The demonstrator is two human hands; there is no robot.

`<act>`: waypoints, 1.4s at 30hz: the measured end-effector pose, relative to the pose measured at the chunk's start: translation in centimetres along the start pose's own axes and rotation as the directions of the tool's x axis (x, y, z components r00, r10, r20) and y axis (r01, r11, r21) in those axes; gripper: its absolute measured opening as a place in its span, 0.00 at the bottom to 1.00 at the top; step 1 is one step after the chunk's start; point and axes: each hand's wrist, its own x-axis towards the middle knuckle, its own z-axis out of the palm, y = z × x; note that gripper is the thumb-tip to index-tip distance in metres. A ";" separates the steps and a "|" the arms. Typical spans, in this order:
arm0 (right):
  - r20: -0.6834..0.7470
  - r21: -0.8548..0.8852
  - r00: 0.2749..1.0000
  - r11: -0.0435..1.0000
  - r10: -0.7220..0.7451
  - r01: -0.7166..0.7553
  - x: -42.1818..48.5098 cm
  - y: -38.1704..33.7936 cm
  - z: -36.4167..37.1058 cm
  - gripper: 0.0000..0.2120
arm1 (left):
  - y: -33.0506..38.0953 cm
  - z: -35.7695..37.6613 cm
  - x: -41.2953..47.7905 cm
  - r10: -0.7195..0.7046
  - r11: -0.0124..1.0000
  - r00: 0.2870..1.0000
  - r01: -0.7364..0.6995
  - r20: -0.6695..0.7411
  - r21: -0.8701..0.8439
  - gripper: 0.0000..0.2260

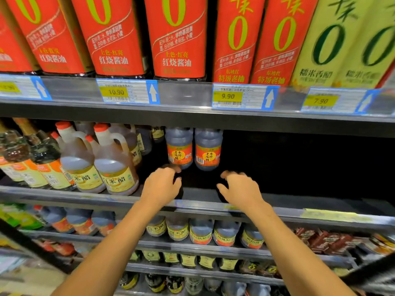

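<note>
Dark jugs (180, 146): smooth translucent plastic with glossy red labels (180, 155). Pale jugs (115, 167): clear glossy plastic with red plastic caps (101, 127). Upper shelf (192, 116): matt dark metal. Its front edge carries a clear glossy plastic strip (183, 92) holding paper price tags (227, 96). Bottles (177, 37) on it: smooth, glossy red film wraps.

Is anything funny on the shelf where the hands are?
Nothing looks spilled or broken. The two dark vinegar bottles stand far back, while the yellow-labelled jugs to their left sit at the front of the shelf.
</note>
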 end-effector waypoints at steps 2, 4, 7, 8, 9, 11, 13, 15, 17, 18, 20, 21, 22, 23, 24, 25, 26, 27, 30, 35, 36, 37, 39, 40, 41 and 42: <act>-0.060 -0.029 0.997 0.999 -0.048 0.046 -1.1 -0.1 -0.8 0.18 | 1.0 -0.2 -1.2 0.041 0.999 0.998 -0.042 -0.041 -0.020 0.14; -0.081 -0.026 0.994 0.997 -0.073 0.071 -2.5 -0.1 -1.6 0.17 | 1.9 -0.6 -2.6 0.082 0.996 0.994 -0.085 -0.067 -0.038 0.14; -0.087 -0.027 0.994 0.998 -0.062 0.060 -5.2 0.1 -2.2 0.16 | 2.5 -0.8 -4.8 0.146 0.988 0.986 -0.149 -0.082 -0.044 0.13; -0.095 -0.029 0.994 0.999 -0.048 0.045 -6.2 0.1 -2.4 0.16 | 2.6 -1.0 -5.5 0.173 0.983 0.981 -0.177 -0.086 -0.041 0.13; -0.107 -0.029 0.994 0.999 -0.031 0.028 -7.2 0.1 -2.4 0.16 | 2.6 -1.1 -6.2 0.198 0.979 0.977 -0.202 -0.085 -0.040 0.13; -0.146 -0.040 0.989 0.999 0.002 -0.008 -9.7 0.3 -2.1 0.15 | 2.6 -1.2 -7.6 0.242 0.968 0.967 -0.246 -0.074 -0.049 0.12; -0.169 -0.068 0.985 0.996 0.042 -0.054 -12.6 0.6 -1.7 0.15 | 2.7 -1.0 -9.4 0.294 0.953 0.954 -0.297 -0.049 -0.059 0.11; -0.170 -0.091 0.982 0.991 0.078 -0.094 -15.6 0.9 -1.1 0.16 | 2.9 -0.4 -11.5 0.336 0.939 0.942 -0.337 -0.019 -0.074 0.11; -0.160 -0.104 0.981 0.987 0.108 -0.125 -18.7 1.1 -0.3 0.17 | 3.2 0.6 -14.0 0.369 0.924 0.930 -0.366 0.004 -0.107 0.12; -0.155 -0.113 0.980 0.984 0.121 -0.140 -20.4 1.3 0.0 0.17 | 3.5 1.1 -15.1 0.391 0.915 0.920 -0.386 0.015 -0.117 0.12; -0.141 -0.129 0.977 0.976 0.158 -0.177 -23.7 1.7 0.5 0.16 | 4.6 2.0 -17.2 0.445 0.892 0.894 -0.438 0.052 -0.108 0.13; -0.129 -0.126 0.973 0.970 0.191 -0.207 -25.4 1.9 0.7 0.16 | 5.3 2.4 -18.1 0.476 0.877 0.876 -0.468 0.075 -0.107 0.13; -0.115 -0.118 0.967 0.963 0.228 -0.242 -27.1 2.2 0.9 0.16 | 6.2 2.8 -19.0 0.506 0.861 0.856 -0.496 0.100 -0.115 0.12; -0.101 -0.109 0.959 0.955 0.266 -0.276 -28.8 2.6 1.0 0.16 | 7.2 3.3 -20.0 0.535 0.844 0.835 -0.521 0.125 -0.129 0.12; -0.091 -0.103 0.948 0.944 0.305 -0.313 -30.6 3.1 1.1 0.16 | 8.3 3.8 -20.9 0.563 0.825 0.813 -0.547 0.149 -0.140 0.11; -0.084 -0.099 0.935 0.931 0.344 -0.351 -32.4 3.7 1.0 0.15 | 9.6 4.3 -21.8 0.592 0.806 0.788 -0.573 0.169 -0.148 0.11; -0.083 -0.096 0.921 0.917 0.381 -0.388 -34.2 4.3 1.0 0.15 | 10.9 4.9 -22.7 0.618 0.786 0.763 -0.598 0.189 -0.155 0.11; -0.090 -0.095 0.906 0.902 0.413 -0.421 -36.1 5.0 1.0 0.14 | 12.2 5.6 -23.8 0.641 0.767 0.738 -0.619 0.212 -0.167 0.11; -0.124 -0.080 0.850 0.848 0.513 -0.524 -42.1 7.4 1.0 0.12 | 16.7 7.3 -27.3 0.717 0.696 0.641 -0.676 0.272 -0.241 0.11; -0.139 -0.020 0.697 0.701 0.704 -0.713 -52.9 12.2 0.9 0.12 | 24.9 10.5 -34.7 0.821 0.567 0.485 -0.754 0.302 -0.332 0.07; -0.151 0.005 0.671 0.679 0.726 -0.734 -55.1 13.2 0.9 0.13 | 26.6 11.3 -36.2 0.828 0.557 0.468 -0.753 0.310 -0.351 0.08; -0.158 0.020 0.649 0.659 0.745 -0.752 -57.4 14.2 1.0 0.13 | 28.2 12.1 -37.8 0.840 0.538 0.445 -0.754 0.310 -0.376 0.09; -0.149 0.039 0.621 0.632 0.770 -0.774 -61.8 16.2 1.1 0.14 | 31.6 13.7 -41.0 0.865 0.494 0.393 -0.776 0.313 -0.392 0.09; -0.143 0.060 0.611 0.623 0.779 -0.780 -63.8 17.2 1.2 0.14 | 33.3 14.3 -42.5 0.869 0.483 0.371 -0.783 0.328 -0.392 0.08; -0.143 0.077 0.599 0.612 0.788 -0.787 -65.8 18.2 1.2 0.14 | 34.9 15.0 -43.9 0.869 0.479 0.359 -0.782 0.340 -0.398 0.08; -0.147 0.085 0.582 0.597 0.800 -0.798 -67.6 19.1 1.3 0.15 | 36.5 15.7 -45.1 0.865 0.483 0.354 -0.778 0.354 -0.401 0.08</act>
